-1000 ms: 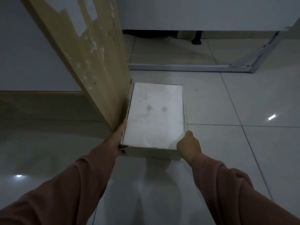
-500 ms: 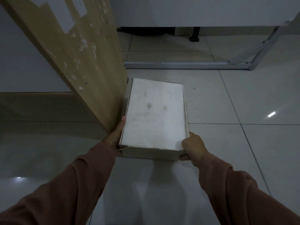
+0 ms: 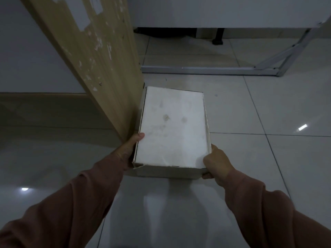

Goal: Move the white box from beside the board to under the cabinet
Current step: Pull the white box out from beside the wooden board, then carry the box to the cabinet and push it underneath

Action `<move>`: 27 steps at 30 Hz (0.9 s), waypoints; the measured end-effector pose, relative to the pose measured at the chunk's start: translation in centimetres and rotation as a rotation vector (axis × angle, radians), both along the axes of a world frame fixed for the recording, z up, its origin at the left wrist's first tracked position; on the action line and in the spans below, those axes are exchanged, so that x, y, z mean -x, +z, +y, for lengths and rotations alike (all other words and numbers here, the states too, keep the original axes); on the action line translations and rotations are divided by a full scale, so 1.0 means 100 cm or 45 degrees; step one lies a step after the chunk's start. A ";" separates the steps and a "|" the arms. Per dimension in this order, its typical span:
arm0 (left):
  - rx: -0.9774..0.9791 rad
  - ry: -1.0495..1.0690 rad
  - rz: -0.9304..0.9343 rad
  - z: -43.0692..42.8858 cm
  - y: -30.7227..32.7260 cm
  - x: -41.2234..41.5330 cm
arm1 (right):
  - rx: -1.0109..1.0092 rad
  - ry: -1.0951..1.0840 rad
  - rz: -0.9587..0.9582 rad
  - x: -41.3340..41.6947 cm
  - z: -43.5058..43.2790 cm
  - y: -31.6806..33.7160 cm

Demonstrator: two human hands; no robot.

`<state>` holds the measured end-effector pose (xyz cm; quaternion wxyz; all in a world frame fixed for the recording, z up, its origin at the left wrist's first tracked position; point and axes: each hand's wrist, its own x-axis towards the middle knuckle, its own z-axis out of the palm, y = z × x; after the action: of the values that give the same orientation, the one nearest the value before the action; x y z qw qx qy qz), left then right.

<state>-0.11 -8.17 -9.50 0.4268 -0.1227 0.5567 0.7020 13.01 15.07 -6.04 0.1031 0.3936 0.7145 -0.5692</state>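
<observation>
1. Left hand (image 3: 128, 152): clasped on near-left corner of white box (image 3: 172, 129), thumb over lid edge, squeezed between box and board (image 3: 100, 56).
2. Right hand (image 3: 217, 162): gripped on near-right corner, fingers curled beneath; paired hold judged for lifting level.
3. White box: on tiled floor (image 3: 268, 122), long left side just beside the leaning board's foot; whether fully resting or partly raised, cannot tell.
4. Appearance: rectangular cardboard, lid shut, faint brownish stains, near-left flap frayed.
5. Cabinet (image 3: 215, 11): beyond, well apart; dark gap beneath, metal frame (image 3: 206, 70) between.
</observation>
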 end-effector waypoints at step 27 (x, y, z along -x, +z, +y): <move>-0.059 -0.095 0.102 -0.074 0.112 -0.085 | 0.082 0.142 0.240 -0.108 -0.070 0.120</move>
<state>8.43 -15.52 1.74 0.4329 -0.0636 0.5610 0.7027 23.77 8.07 5.99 0.0796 0.2943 0.7232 -0.6197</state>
